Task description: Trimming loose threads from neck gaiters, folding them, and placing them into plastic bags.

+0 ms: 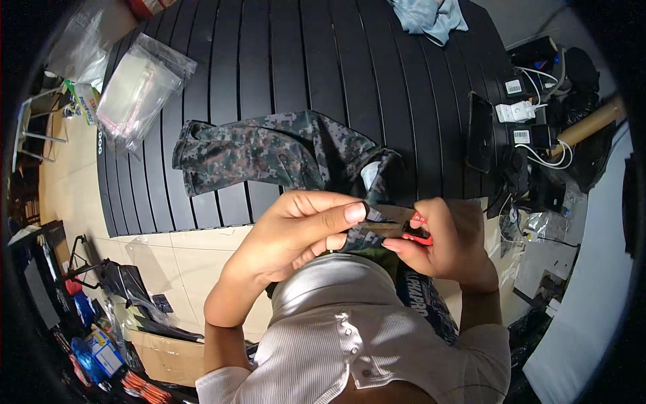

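A digital-camouflage garment lies crumpled across the near part of the black slatted table, and its near end hangs toward my lap. A pale patch, perhaps a label or lining, shows in its folds. My left hand is closed, pinching a bit of the garment's edge between thumb and fingers. Close by on the right, my right hand grips small red-handled scissors. Their tips point left toward the pinched cloth. Fingers partly hide the scissors, so I cannot tell whether the blades touch the fabric.
Clear plastic bags lie at the table's left edge, and a light blue cloth at the far right. A dark phone rests near the right edge, beside white chargers and cables. A cardboard piece stands at lower left.
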Motion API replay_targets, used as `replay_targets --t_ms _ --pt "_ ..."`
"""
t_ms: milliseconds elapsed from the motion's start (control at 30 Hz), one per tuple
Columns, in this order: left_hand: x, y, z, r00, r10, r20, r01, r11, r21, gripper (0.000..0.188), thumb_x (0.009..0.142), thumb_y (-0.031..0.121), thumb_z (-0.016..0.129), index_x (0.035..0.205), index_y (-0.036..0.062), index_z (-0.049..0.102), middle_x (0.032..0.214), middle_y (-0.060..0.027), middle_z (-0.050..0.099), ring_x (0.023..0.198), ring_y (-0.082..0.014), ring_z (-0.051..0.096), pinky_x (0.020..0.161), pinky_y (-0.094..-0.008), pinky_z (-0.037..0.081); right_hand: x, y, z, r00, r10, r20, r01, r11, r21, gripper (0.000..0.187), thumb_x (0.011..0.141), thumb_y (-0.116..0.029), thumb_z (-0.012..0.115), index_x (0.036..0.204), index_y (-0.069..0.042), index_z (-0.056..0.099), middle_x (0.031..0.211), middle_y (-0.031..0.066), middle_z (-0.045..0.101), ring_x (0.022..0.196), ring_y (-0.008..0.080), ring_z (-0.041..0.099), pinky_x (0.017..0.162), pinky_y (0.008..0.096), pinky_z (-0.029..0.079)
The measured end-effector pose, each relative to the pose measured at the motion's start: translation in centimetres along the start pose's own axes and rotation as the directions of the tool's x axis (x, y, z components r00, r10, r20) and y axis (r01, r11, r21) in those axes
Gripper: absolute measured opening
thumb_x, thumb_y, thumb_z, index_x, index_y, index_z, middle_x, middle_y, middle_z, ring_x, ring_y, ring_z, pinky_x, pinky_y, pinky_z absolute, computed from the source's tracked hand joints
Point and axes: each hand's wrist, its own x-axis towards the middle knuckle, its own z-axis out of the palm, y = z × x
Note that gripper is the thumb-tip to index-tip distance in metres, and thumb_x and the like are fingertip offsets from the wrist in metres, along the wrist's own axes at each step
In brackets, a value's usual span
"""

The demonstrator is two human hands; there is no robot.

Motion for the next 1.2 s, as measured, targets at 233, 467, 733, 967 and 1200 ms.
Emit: replay_targets --t_ms 233,467,733,967,1200 --pt "0.0 0.0 -0.3 0.997 0.01 0.074 -0.008 0.999 -0.04 0.02 0.087 0.013 0.054 0.092 -0.0062 0.059 0.077 -0.0085 0.063 0.06 -0.0088 0.06 0.051 -0.0161 0.05 -0.1 0.0 -0.4 1.0 0.006 0.011 -0.006 1.0 -0.011 0.04 0.064 -0.031 0.076 0.079 -0.006 0.05 0.057 0.0038 0.051 0.044 0.0174 0.053 0.04 0.0271 0.041" --pt "0.0 -0.4 0.1 0.989 0.118 0.089 -0.116 0.993 -0.02 0.02 0.084 0.008 0.057 0.096 -0.0073 0.059 0.082 -0.0094 0.063 0.067 -0.0099 0.06 0.06 -0.0183 0.049 -0.1 -0.2 -0.5 0.996 0.086 0.021 -0.087 0.996 0.018 0.039 0.061 -0.026 0.078 0.076 -0.005 0.049 0.058 0.0046 0.05 0.046 0.0202 0.05 0.044 0.0287 0.039" --pt "-0.1 -0.4 1.1 0.957 0.263 0.121 -0.282 0.94 0.193 0.023 0.079 -0.006 0.058 0.101 -0.0032 0.061 0.095 -0.0087 0.064 0.086 -0.0106 0.059 0.078 -0.0219 0.047 0.1 0.0 -0.6 0.999 0.049 0.02 -0.048 0.997 -0.064 0.038 0.061 -0.028 0.077 0.077 -0.004 0.051 0.058 0.0043 0.049 0.047 0.021 0.051 0.044 0.0298 0.038" --pt "-0.2 -0.4 1.3 0.947 0.308 0.093 -0.321 0.921 0.222 0.022 0.077 -0.008 0.059 0.098 -0.0039 0.062 0.092 -0.0101 0.064 0.083 -0.011 0.059 0.074 -0.0228 0.048 0.2 -0.1 -0.4 1.0 0.023 0.009 -0.022 0.996 -0.089 0.04 0.061 -0.03 0.077 0.078 -0.004 0.052 0.058 0.0039 0.05 0.047 0.0205 0.051 0.044 0.0296 0.039" --pt "-0.2 -0.5 1.5 0.949 0.315 0.03 -0.313 0.923 0.225 0.021 0.074 -0.01 0.06 0.095 -0.0043 0.062 0.089 -0.0115 0.065 0.079 -0.0123 0.06 0.072 -0.024 0.049 0.2 -0.1 -0.3 0.999 0.038 -0.012 -0.04 0.993 -0.113 0.039 0.061 -0.03 0.077 0.076 -0.005 0.051 0.058 0.0028 0.049 0.047 0.0203 0.05 0.045 0.0293 0.038"
